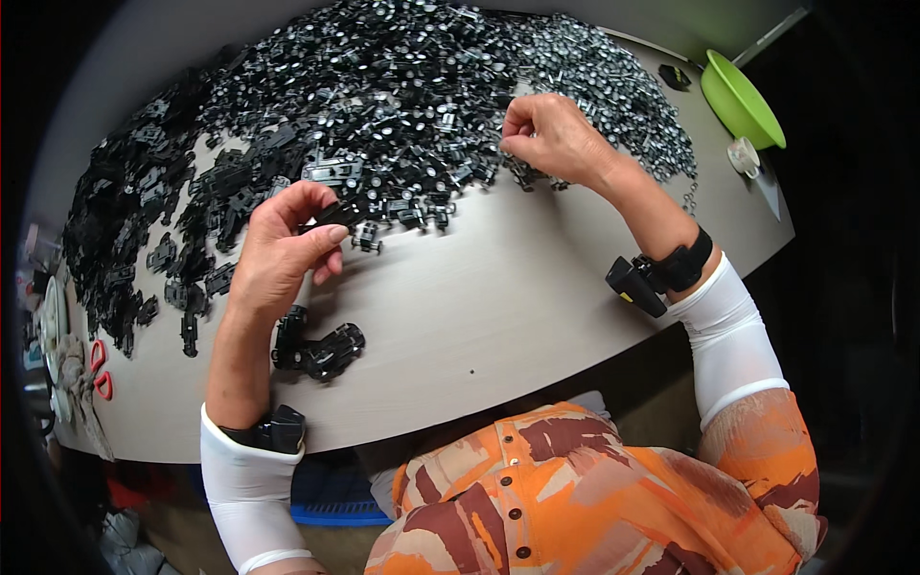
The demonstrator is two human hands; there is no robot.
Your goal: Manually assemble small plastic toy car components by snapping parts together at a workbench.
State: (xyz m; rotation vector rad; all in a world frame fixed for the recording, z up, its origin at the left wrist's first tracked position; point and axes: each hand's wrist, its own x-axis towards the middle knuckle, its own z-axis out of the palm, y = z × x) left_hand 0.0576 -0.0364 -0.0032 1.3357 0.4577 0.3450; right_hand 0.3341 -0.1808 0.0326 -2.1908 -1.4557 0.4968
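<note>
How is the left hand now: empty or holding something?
Holding something: a black part shows pinched in the left hand.

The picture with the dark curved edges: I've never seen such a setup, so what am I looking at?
There is no robot here, just a person's two bare hands. The picture comes from a wide fisheye camera worn on the head and looking down, so the straight edges bend. On the pale table lie a big heap of small wheel-and-axle pieces and, toward the left, black plastic chassis-like parts. A green bowl is at the far right; red-handled scissors lie at the left. The left hand holds a black part. The right hand is curled over the heap; I can't tell whether it holds anything.
</note>
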